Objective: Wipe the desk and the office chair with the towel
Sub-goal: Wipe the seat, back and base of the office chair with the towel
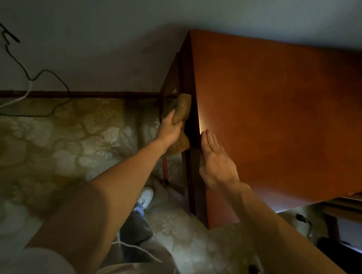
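— Why is the left hand [169, 130] down past the edge of the table [282, 112]?

— It has the towel [180, 113] bunched in a closed grip, fingers wrapped round the middle so cloth sticks out above and below the fist. The upper wad is pressed against the dark side of the table, just under the top's left edge. That looks like wiping the side panel or frame, not the top.

— And the right hand [215, 159]?

— Flat, fingers together and straight, holding nothing. It lies on the top right at the same edge, fingertips near a bright strip of light there. My guess is it steadies the person, who leans over the side.

— Where's the chair?

— I can't pick one out. There's dark furniture at the lower right, but I can't tell what it is. So the chair part seems not yet done.

— Anything in the way?

— Cables [42, 77] trail along the wall and onto the carpet [60, 141], well apart from the towel. A shoe [145, 196] stands close to the table's leg.
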{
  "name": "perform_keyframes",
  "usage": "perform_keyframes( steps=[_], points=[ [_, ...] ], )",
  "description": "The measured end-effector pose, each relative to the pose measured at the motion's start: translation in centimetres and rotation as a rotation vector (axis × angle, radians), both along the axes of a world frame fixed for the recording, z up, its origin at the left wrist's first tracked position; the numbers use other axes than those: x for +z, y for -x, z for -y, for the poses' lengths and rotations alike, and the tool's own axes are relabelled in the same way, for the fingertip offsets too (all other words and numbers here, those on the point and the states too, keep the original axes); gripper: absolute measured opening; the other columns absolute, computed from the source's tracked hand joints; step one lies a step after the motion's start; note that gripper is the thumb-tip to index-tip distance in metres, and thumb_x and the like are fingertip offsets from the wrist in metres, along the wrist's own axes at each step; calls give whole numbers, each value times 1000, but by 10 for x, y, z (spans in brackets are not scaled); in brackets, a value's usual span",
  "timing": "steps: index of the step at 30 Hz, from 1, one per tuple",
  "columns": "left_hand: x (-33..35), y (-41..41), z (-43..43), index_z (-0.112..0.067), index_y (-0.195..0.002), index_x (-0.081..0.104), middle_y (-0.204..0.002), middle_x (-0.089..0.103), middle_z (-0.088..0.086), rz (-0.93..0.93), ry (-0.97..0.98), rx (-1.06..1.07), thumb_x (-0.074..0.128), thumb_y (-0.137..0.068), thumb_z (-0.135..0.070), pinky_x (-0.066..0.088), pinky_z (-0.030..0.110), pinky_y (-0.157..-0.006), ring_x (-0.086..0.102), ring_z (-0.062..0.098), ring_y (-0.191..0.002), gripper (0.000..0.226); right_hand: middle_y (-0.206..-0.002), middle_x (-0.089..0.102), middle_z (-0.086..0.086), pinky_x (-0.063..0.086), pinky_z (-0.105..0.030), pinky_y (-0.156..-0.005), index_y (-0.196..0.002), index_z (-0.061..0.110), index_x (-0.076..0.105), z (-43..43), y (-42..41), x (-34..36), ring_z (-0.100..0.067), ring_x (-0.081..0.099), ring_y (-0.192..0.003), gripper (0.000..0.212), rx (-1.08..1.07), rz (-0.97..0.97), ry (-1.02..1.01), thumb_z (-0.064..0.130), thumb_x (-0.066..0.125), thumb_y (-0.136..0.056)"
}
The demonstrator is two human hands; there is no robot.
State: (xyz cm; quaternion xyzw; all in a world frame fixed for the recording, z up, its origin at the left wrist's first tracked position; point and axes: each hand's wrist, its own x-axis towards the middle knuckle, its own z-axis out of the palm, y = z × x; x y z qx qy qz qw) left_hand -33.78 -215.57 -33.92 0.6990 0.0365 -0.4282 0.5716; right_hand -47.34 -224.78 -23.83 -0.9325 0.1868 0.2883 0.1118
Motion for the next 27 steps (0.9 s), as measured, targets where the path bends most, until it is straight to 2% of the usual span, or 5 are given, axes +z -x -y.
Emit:
perform_keyframes(
  steps=[9,13,19,23,27],
  points=[
    [-30,61,-7,-33,-160,26,-149,54,6,101,-179,-192,45,-107,-20,41,39,-109,51,30,-136,58,-172,-2,-2,-2,-32,-129,-165,15,2,15,9,-4,-14,-5,-158,79,85,96,4,8,42,-98],
    [-25,109,-29,-35,-157,26,-142,58,9,129,-195,-304,47,-102,-13,47,49,-107,57,34,-128,63,-173,-1,-5,-2,-32,-129,-165,14,0,9,7,-4,-16,-5,-159,73,36,94,-11,14,37,-102],
    [-26,180,-70,-22,-157,26,-126,68,16,384,-372,-703,56,-96,-20,51,44,-90,66,39,-111,68,-173,-5,-6,0,-35,-130,-165,13,-3,-2,6,-5,-17,-9,-158,73,-39,86,-28,15,37,-103],
    [-29,199,-92,-16,-159,23,-139,60,17,464,-291,-928,46,-102,-28,49,43,-94,60,38,-121,62,-172,-7,-5,-6,-31,-127,-164,13,-4,-5,3,-6,-16,-9,-158,71,-78,77,-30,17,37,-106],
    [-35,170,-108,-20,-158,28,-135,63,17,523,-249,-1086,45,-104,-30,50,44,-90,63,38,-118,58,-173,-6,-5,-11,-24,-119,-165,13,-2,-1,-3,1,-15,-8,-158,68,-92,30,-59,18,34,-107]
  ],
)
